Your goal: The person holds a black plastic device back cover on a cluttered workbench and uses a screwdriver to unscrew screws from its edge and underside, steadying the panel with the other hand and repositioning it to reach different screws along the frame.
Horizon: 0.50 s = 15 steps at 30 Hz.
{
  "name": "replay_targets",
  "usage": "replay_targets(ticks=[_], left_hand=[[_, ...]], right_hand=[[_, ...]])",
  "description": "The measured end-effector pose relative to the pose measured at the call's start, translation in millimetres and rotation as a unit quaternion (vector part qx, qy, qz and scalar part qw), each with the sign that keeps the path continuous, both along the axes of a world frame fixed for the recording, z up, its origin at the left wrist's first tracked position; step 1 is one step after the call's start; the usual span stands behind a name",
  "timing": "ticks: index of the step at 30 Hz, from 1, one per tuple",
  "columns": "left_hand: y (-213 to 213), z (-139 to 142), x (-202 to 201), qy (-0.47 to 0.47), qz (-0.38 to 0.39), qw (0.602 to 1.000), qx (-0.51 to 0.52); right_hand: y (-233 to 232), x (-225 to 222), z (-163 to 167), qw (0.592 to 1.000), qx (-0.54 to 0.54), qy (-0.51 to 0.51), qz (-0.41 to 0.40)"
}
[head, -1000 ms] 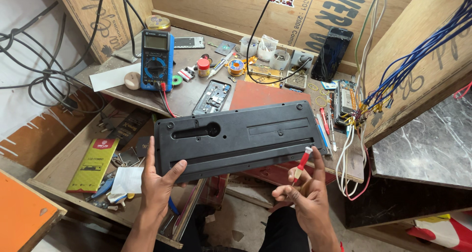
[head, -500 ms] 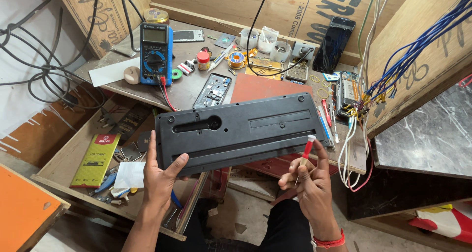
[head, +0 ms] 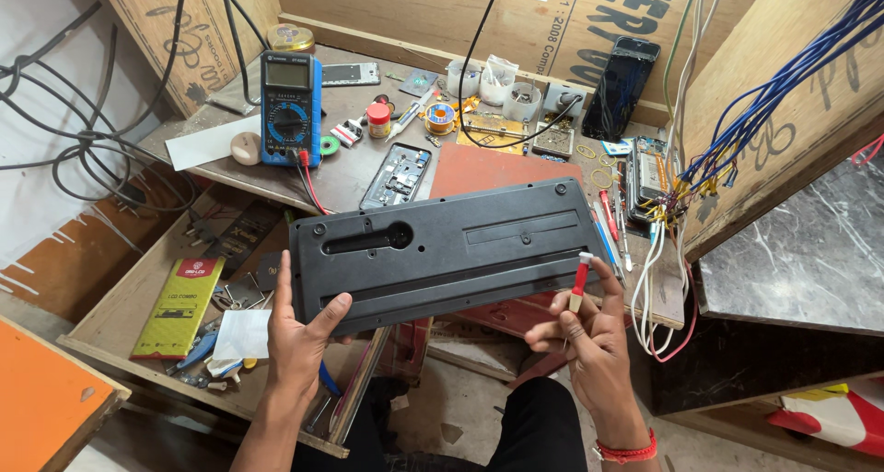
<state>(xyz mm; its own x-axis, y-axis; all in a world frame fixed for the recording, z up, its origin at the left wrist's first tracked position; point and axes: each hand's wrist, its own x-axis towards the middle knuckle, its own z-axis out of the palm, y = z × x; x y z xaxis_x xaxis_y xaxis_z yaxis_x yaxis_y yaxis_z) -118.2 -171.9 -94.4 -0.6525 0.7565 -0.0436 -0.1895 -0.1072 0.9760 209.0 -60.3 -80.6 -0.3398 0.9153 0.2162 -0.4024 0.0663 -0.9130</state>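
My left hand [head: 299, 343] grips the lower left edge of a long black plastic casing [head: 451, 246], held flat with its screw-holed underside up, above the workbench edge. My right hand [head: 589, 338] pinches a small screwdriver with a red and white handle [head: 580, 279], upright at the casing's lower right edge and touching it. The screwdriver's tip is hidden behind my fingers.
The workbench holds a blue multimeter [head: 290, 108], an opened phone [head: 396, 175], a red mat [head: 502, 170], solder spool, small tubs and a black phone [head: 622, 85]. An open drawer [head: 184, 297] with a yellow-green box lies left. Blue wires [head: 783, 94] hang right.
The casing has settled slightly lower and closer to me. My right hand has lifted the screwdriver upright against the casing's right end. My left hand keeps its grip.
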Motion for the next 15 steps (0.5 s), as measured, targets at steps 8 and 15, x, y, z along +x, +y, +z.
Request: replay_targets(ticks=[8,15], left_hand=[[0,0,1,-0.004,0.001,1.0,-0.002],[0,1,0,0.006,0.005,1.0,-0.004]], right_hand=[[12,5,-11,0.998,-0.016,0.048,-0.049],[34,15,-36,0.991,-0.016,0.062,-0.119]])
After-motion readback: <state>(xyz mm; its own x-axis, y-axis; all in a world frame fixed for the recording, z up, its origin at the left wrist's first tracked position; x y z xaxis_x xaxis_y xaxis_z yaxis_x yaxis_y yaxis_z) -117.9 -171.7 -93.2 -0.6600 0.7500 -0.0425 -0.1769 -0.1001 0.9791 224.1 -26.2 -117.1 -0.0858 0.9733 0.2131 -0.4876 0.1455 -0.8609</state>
